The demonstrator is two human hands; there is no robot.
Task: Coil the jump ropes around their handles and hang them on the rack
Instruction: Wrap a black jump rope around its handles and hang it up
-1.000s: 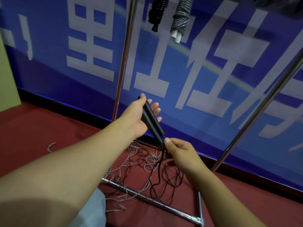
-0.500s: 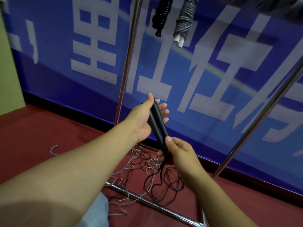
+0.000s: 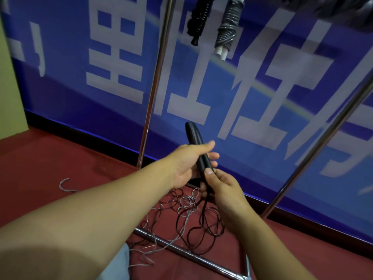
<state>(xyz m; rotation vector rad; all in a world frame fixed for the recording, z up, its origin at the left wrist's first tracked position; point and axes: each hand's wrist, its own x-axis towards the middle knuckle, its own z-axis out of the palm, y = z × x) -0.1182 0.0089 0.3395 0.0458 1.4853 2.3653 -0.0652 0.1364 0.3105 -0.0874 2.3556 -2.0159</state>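
Observation:
Two black jump-rope handles are held side by side, pointing up. My left hand grips them around the middle. My right hand pinches their lower ends, thumb on top. The black rope hangs from the handles down to a loose tangle on the red floor. A grey rope lies tangled with it. High on the rack hang a coiled black rope and a coiled grey rope with white handles.
The rack's chrome upright stands just left of my hands, a slanted pole to the right, and its base bar lies on the floor beneath. A blue banner covers the wall behind.
Both hands have brought the handles more upright and closer together. My right hand slid from the rope just below the handles up onto their lower ends. The view tilted slightly upward.

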